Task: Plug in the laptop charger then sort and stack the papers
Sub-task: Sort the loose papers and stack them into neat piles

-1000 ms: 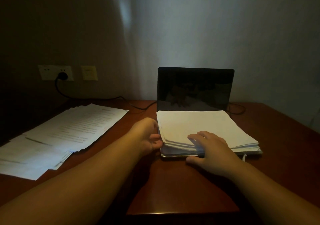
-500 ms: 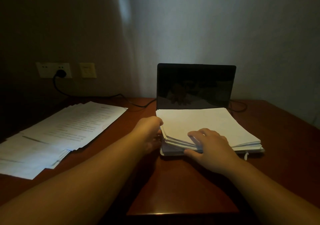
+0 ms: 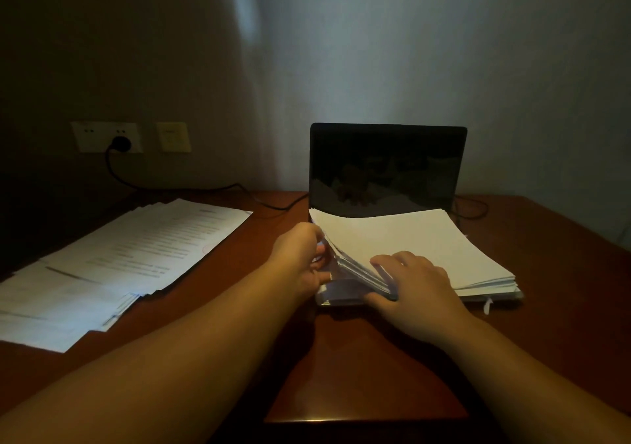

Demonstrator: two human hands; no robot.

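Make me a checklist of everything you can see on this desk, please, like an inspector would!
Surface: dark reddish wooden desk, dimly lit.
Job's things: white paper stack on the open laptop, covering its keyboard; its near left corner is lifted. Spread printed papers lie at the desk's left. Charger plug sits in the wall socket.
Clutter: small white tag hanging by the laptop's front edge.
Hands: left hand grips the stack's left edge; right hand holds its lifted near edge, fingers on top.
Cables: black cable runs from the plug toward the laptop; another loop behind its right side.
Surroundings: plain wall, yellowish wall plate.
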